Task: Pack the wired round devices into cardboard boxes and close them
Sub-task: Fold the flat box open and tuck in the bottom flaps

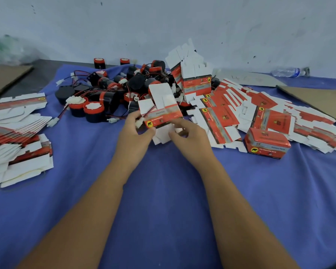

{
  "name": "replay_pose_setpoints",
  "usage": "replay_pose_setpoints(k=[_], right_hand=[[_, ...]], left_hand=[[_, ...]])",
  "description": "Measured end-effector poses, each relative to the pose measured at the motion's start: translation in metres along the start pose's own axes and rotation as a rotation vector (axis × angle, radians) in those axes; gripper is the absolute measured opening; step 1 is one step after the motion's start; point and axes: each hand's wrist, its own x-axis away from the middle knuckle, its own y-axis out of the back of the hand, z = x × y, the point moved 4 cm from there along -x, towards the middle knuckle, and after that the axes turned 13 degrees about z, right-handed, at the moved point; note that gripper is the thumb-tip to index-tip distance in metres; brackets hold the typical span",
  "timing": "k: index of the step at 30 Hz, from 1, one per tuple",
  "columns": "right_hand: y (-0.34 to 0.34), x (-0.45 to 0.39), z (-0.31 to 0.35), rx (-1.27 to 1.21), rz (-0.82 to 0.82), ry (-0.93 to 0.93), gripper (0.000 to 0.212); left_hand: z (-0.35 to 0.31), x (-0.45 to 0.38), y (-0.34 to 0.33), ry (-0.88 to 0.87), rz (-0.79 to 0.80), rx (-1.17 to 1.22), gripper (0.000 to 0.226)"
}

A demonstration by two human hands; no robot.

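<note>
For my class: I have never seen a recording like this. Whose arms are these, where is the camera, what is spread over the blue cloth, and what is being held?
There is no machine here. A person wears one wide-angle camera on the head, so you look forward and down along their two bare arms.

The left hand and right hand together hold a red and white cardboard box, its white flaps still open; a white wire plug shows at the left fingers.

On the blue cloth lie:
- a pile of round black and red devices with wires, behind the hands
- flat unfolded boxes to the right, and another stack to the left
- one closed box on the right
- a plastic bottle lying far right, by the wall.

Whether a device is already inside the held box cannot be seen.
</note>
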Motion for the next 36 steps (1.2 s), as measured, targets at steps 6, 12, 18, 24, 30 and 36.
replay_pose_setpoints(k=[6, 12, 18, 24, 30, 36], right_hand=[[-0.006, -0.005, 0.006, 0.418, 0.008, 0.0, 0.072], [-0.013, -0.011, -0.001, 0.466, 0.134, -0.072, 0.074], [-0.015, -0.01, -0.003, 0.442, 0.108, -0.082, 0.09], [-0.014, -0.01, -0.006, 0.409, 0.188, -0.126, 0.095], [-0.014, -0.005, 0.001, 0.299, 0.214, -0.039, 0.072], [-0.006, -0.006, 0.006, 0.08, 0.148, -0.053, 0.038]], left_hand=[[0.0, 0.0, 0.027, 0.015, -0.205, 0.33, 0.035], [0.001, -0.006, 0.014, 0.036, -0.02, 0.212, 0.043], [-0.002, -0.003, 0.022, -0.019, -0.164, -0.251, 0.011], [0.005, -0.004, 0.063, 0.003, -0.401, -0.443, 0.014], [0.008, 0.003, 0.088, 0.04, -0.661, -0.557, 0.019], [0.009, -0.002, 0.065, 0.099, -0.336, -0.869, 0.022]])
